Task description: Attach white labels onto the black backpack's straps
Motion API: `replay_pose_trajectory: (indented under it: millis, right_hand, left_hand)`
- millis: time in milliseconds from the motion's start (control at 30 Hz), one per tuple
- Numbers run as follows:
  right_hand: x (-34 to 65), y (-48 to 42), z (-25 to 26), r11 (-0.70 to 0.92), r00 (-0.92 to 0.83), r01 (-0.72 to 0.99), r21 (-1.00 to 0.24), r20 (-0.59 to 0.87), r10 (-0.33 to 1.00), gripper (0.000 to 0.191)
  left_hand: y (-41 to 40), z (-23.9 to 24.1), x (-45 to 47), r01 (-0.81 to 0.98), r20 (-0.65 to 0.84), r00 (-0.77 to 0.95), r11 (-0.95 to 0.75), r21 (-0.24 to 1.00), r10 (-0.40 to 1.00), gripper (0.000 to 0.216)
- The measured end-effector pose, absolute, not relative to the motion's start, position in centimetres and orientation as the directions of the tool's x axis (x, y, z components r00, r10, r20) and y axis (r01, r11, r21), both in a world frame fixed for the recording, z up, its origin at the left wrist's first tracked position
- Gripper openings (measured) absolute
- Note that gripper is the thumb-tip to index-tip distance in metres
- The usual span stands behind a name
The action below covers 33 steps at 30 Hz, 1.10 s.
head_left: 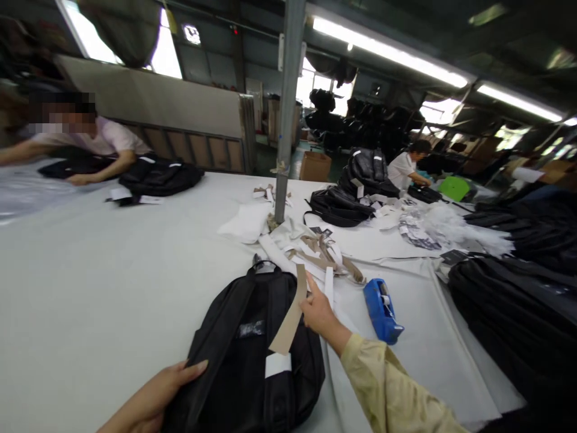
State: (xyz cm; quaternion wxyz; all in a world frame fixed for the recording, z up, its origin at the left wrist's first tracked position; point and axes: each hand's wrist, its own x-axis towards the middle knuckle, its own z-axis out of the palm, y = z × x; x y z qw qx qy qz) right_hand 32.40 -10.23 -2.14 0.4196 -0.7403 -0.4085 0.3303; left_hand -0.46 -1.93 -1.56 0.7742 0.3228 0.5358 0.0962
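A black backpack [246, 355] lies flat on the white table [103, 282] right in front of me. My left hand [164, 388] rests on its left edge, fingers laid against the fabric. My right hand [318, 313] holds a long tan paper strip [291, 319] that hangs down across the backpack's front. A white label [277, 364] sits on the backpack below the strip. A loose pile of tan and white strips [322, 252] lies just beyond my right hand.
A blue tape dispenser [382, 310] lies to the right of my right hand. Black backpacks are stacked at the right edge [514, 313] and further back [347, 198]. A grey post [287, 108] rises from the table. One person leans over a bag at far left [90, 144], another sits at back right [408, 165].
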Motion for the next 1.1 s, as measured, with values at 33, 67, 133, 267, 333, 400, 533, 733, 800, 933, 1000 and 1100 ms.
replay_pose_trajectory:
  millis: [33, 67, 133, 267, 333, 400, 533, 733, 800, 933, 1000, 1100]
  right_hand:
    - [29.5, -10.2, -3.0, -0.356, 0.429, 0.23, -0.906, -0.234, 0.872, 0.084]
    - [27.0, -10.2, -3.9, -0.425, 0.412, 0.15, -0.892, -0.335, 0.847, 0.085]
    - [23.5, -10.6, -5.4, -0.568, 0.382, 0.129, -0.813, -0.488, 0.785, 0.085]
    - [23.1, -11.0, -5.6, -0.483, 0.368, 0.695, -0.533, -0.314, 0.875, 0.046]
    - [24.1, -10.2, -4.7, -0.24, 0.196, 0.907, -0.345, -0.158, 0.968, 0.025]
    - [24.3, -8.9, -4.3, 0.034, -0.063, 0.968, -0.249, -0.112, 0.992, 0.021]
    - [22.7, -6.3, -5.5, 0.359, -0.372, 0.926, -0.114, -0.125, 0.92, 0.016]
    - [22.2, -5.9, -4.8, 0.322, -0.336, 0.936, -0.144, -0.095, 0.937, 0.022]
    - [22.5, -6.4, -3.3, 0.288, -0.324, 0.923, -0.255, -0.111, 0.939, 0.023]
    - [21.2, -7.9, -1.8, 0.074, -0.314, 0.785, -0.616, -0.291, 0.904, 0.011]
    - [19.1, -8.4, -2.4, -0.138, -0.232, 0.673, -0.727, -0.384, 0.894, 0.008]
    - [14.6, -8.3, -4.2, -0.325, -0.096, 0.544, -0.774, -0.442, 0.892, 0.014]
  left_hand:
    - [-1.9, -1.6, -0.9, 0.18, -0.758, 0.434, 0.778, 0.602, 0.487, 0.055]
    - [-1.8, -1.7, -1.2, 0.171, -0.748, 0.455, 0.777, 0.606, 0.484, 0.052]
    - [-1.5, -1.8, -1.5, 0.18, -0.739, 0.459, 0.764, 0.62, 0.492, 0.05]
    - [-1.2, -2.3, -1.8, 0.199, -0.727, 0.466, 0.741, 0.641, 0.504, 0.048]
    - [-1.1, -2.6, -2.0, 0.195, -0.723, 0.472, 0.739, 0.644, 0.505, 0.048]
    - [-0.9, -2.8, -2.2, 0.19, -0.723, 0.483, 0.747, 0.637, 0.494, 0.047]
    - [-0.2, -2.7, -2.7, 0.185, -0.729, 0.518, 0.774, 0.606, 0.448, 0.048]
    - [1.3, -2.1, -3.1, 0.189, -0.8, 0.499, 0.859, 0.476, 0.333, 0.039]
    - [1.9, -1.9, -3.1, 0.209, -0.829, 0.472, 0.876, 0.435, 0.299, 0.034]
    - [2.8, -1.4, -3.0, 0.247, -0.86, 0.423, 0.877, 0.412, 0.285, 0.028]
    - [2.9, -1.2, -2.7, 0.26, -0.86, 0.412, 0.865, 0.429, 0.302, 0.03]
    - [2.4, -0.8, -2.1, 0.278, -0.852, 0.434, 0.855, 0.437, 0.294, 0.035]
